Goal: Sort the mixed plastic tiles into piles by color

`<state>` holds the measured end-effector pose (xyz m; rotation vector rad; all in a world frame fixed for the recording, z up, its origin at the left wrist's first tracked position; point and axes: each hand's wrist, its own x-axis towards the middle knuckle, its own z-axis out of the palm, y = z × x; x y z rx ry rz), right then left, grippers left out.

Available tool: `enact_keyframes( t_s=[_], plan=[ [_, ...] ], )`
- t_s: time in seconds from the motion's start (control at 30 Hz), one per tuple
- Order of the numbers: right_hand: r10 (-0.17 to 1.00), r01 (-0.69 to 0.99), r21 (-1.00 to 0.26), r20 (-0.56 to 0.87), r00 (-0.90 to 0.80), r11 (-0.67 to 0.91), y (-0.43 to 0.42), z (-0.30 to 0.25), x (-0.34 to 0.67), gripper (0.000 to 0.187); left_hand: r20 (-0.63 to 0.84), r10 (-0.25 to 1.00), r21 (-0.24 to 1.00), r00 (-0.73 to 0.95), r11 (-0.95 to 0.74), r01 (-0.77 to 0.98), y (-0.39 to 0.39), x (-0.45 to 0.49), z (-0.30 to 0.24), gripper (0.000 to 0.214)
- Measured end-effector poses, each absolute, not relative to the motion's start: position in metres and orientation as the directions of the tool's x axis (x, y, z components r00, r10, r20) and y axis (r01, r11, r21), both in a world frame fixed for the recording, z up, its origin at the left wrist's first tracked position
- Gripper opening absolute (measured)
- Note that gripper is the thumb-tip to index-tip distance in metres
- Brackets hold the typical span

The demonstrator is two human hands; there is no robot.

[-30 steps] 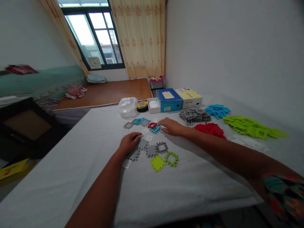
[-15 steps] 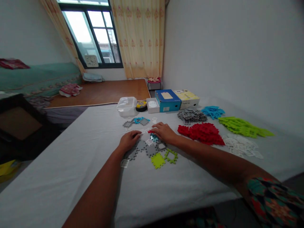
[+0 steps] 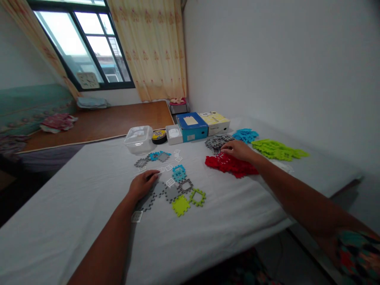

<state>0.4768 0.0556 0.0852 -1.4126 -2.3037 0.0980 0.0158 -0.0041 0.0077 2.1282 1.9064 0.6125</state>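
My left hand [image 3: 144, 184] rests at the left of a joined layout of flat toothed pieces, fingers loosely bent and apart, with nothing seen in them. Beside it lie grey tiles [image 3: 172, 194], a blue tile [image 3: 179, 173], a grey frame piece [image 3: 185, 186], a lime-green tile [image 3: 181, 205] and a lime-green frame [image 3: 197, 197]. My right hand [image 3: 239, 150] reaches over the back of the red pile [image 3: 228, 165], next to the grey pile [image 3: 218, 143]. Its fingers point down and look apart; the tips are partly hidden.
Behind the layout sits a blue-and-grey row of pieces [image 3: 154, 157]. A clear plastic box [image 3: 139, 140], a round tin [image 3: 159, 137], a small white box [image 3: 174, 135], a blue box [image 3: 192, 127] and a yellow box [image 3: 215, 122] line the back. Blue [image 3: 246, 135] and lime-green [image 3: 279, 149] piles are right.
My right hand has left the layout and moved right to the red pile. My left hand stays by the grey tiles. The view has turned to the right.
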Motion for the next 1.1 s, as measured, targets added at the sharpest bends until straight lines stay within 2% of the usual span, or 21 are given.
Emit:
enact_keyframes(
  t_s=[0.13,0.23,0.37,0.53,0.67,0.8,0.93,1.0,1.1],
  plan=[
    [0.834,0.856,-0.282,0.484,-0.264,0.434,0.05,0.096,0.457,0.026,0.157,0.984,0.424,0.081,-0.141,0.894,-0.005,0.016,0.008,0.042],
    [0.77,0.761,-0.309,0.523,-0.365,0.57,0.039,0.101,0.421,0.024,0.156,0.985,0.429,0.075,-0.136,0.893,-0.006,0.018,0.011,0.041],
    [0.7,0.623,-0.329,0.429,-0.571,0.71,0.026,0.084,0.364,0.025,0.149,0.985,0.444,0.091,-0.149,0.884,-0.009,0.021,0.013,0.042],
    [0.667,0.58,-0.34,0.261,-0.698,0.74,0.021,0.04,0.314,0.035,0.157,0.984,0.464,0.089,-0.153,0.873,-0.01,0.021,0.009,0.04],
    [0.7,0.6,-0.381,0.226,-0.677,0.703,0.014,0.018,0.304,0.046,0.151,0.985,0.465,0.084,-0.145,0.873,-0.012,0.024,0.01,0.038],
    [0.678,0.526,-0.465,0.262,-0.686,0.712,0.01,0.012,0.31,0.042,0.14,0.988,0.465,0.064,-0.122,0.877,-0.015,0.028,0.016,0.036],
    [0.726,0.5,-0.561,0.304,-0.617,0.66,0.015,0.008,0.317,0.053,0.144,0.988,0.458,0.058,-0.119,0.881,-0.016,0.029,0.017,0.036],
    [0.742,0.509,-0.575,0.294,-0.603,0.641,0.017,0.007,0.318,0.057,0.15,0.987,0.456,0.061,-0.124,0.881,-0.015,0.028,0.016,0.037],
    [0.774,0.535,-0.597,0.26,-0.577,0.599,0.018,0.008,0.318,0.053,0.153,0.986,0.45,0.07,-0.133,0.883,-0.014,0.026,0.014,0.037]
  ],
)
